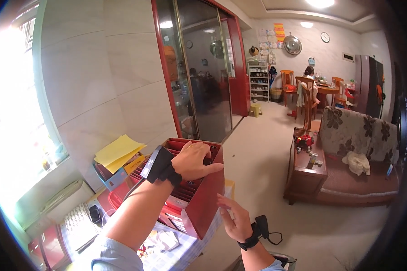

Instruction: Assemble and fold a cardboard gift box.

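Observation:
A large red box with a row of upright dark red dividers stands on a table at my lower middle. Across its open top, towards the far end, lies my left hand. Its thumb stretches out over the right rim, and the other fingertips are partly hidden among the dividers; I see nothing held in it. My right hand is beside the box's right side, palm turned towards it and fingers apart, with nothing in it. Whether its fingertips touch the box I cannot tell. Both wrists wear black straps.
A blue box with yellow paper on top stands left of the red box. A keyboard and a black mouse lie farther left. White papers rest on the checked cloth. A sofa stands right; a person sits far back.

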Motion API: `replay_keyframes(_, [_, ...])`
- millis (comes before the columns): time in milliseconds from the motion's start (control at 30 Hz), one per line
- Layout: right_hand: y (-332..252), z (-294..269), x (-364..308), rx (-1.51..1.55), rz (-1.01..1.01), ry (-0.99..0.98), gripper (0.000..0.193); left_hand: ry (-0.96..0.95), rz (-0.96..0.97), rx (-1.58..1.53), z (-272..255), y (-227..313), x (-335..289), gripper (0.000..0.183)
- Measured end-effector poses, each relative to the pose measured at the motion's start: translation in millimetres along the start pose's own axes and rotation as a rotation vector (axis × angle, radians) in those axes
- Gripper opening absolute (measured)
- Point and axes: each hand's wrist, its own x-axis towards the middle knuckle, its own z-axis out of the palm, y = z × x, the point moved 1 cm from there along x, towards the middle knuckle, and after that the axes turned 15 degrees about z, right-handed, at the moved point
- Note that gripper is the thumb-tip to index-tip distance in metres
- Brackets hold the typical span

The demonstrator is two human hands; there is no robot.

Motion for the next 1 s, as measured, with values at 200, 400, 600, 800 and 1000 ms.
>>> replay_keyframes(200, [-3, 2, -2, 0.003, -0.030, 0.001, 0.023, 0.291, 0.140, 0.159, 13, -5, -1, 0.066])
replay_keyframes(400, [-6, -1, -3, -0.029, -0.020, 0.006, 0.023, 0.078, 0.067, 0.050, 2, 0, 3, 0.072])
replay_keyframes(600, [-6, -1, -5, -0.045, -0.015, -0.006, 0.023, 0.230, 0.093, 0.026, 2, 5, -6, 0.064])
replay_keyframes(800, [-4, 4, -5, -0.062, -0.006, -0.038, 0.023, 0.329, 0.049, 0.177, -3, 10, -24, 0.077])
replay_keyframes(1000, [7, 2, 3, -0.170, -0.047, 0.031, 0.026, 0.512, -0.106, -0.103, -42, 6, -108, 0.066])
